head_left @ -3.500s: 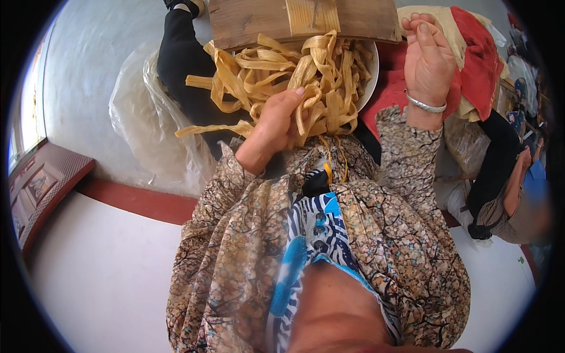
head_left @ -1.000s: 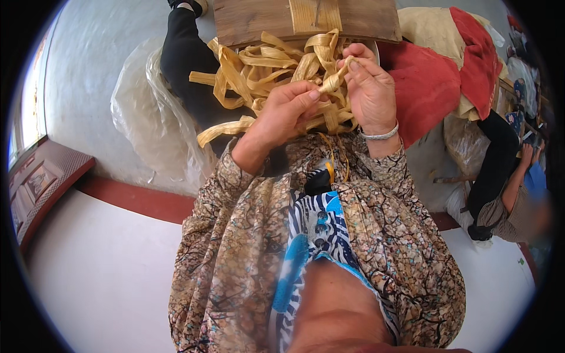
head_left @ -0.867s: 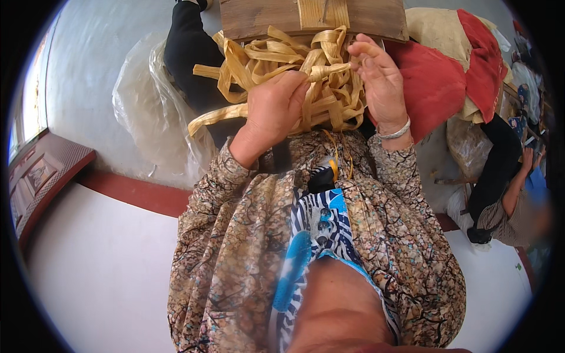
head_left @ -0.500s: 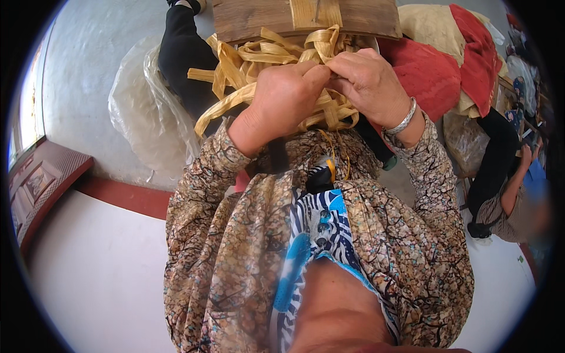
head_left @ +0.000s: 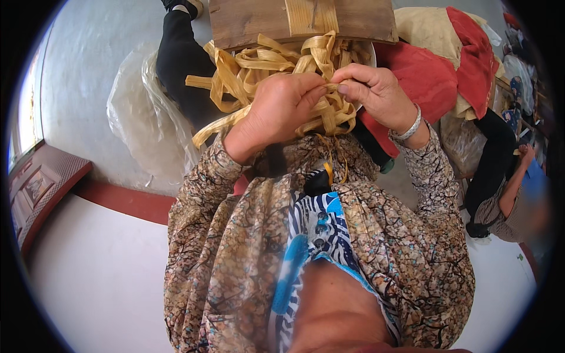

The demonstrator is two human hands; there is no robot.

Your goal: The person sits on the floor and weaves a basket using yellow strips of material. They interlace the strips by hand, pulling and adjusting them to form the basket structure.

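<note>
A tangle of flat, yellowish braided straw-like strips [head_left: 268,57] lies heaped before me, with loops and loose ends sticking out. My left hand [head_left: 282,107] is closed over a piece of strip, fingers curled with the back of the hand toward me. Just to its right, my right hand [head_left: 379,97] pinches the same narrow strip between thumb and forefinger. The two hands almost touch. Below them, more looped strip [head_left: 332,115] hangs over my lap. The exact place where my left fingertips grip is hidden.
A wooden board [head_left: 253,22] with a paler strip of wood stands behind the heap. Red cloth [head_left: 421,76] lies to the right, a translucent plastic bag [head_left: 147,117] to the left beside a black-clad leg [head_left: 179,67]. Another person [head_left: 509,200] sits at far right.
My right hand has moved slightly down and turned, so its thumb and the pinched strip now show. The view has shifted a little.
</note>
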